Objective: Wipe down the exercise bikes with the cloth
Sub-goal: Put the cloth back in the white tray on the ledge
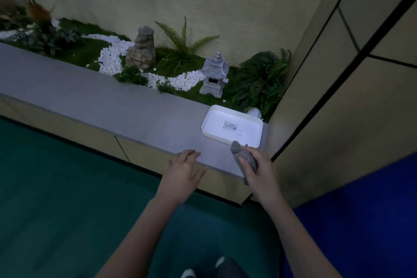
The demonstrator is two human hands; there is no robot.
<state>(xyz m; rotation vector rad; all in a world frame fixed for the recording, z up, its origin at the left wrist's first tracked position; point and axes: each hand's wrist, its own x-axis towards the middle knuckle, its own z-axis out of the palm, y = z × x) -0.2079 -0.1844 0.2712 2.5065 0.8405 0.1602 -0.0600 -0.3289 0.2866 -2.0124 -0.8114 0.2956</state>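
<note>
My right hand (pixel 259 169) grips a bunched grey cloth (pixel 242 154) just over the front edge of a grey ledge (pixel 112 106), right below a white tray (pixel 232 127). The cloth's top end pokes up toward the tray's near rim and its tail hangs below my fingers. My left hand (pixel 184 170) hovers at the ledge's front edge with fingers spread and relaxed, holding nothing. No exercise bike is in view.
Behind the ledge is a planter with ferns (pixel 259 81), white pebbles (pixel 112 56), a rock ornament (pixel 142 48) and a small stone lantern (pixel 214 75). A beige wall (pixel 338 74) closes the right side. Green floor (pixel 56 198) lies on the left, blue floor (pixel 361 221) on the right.
</note>
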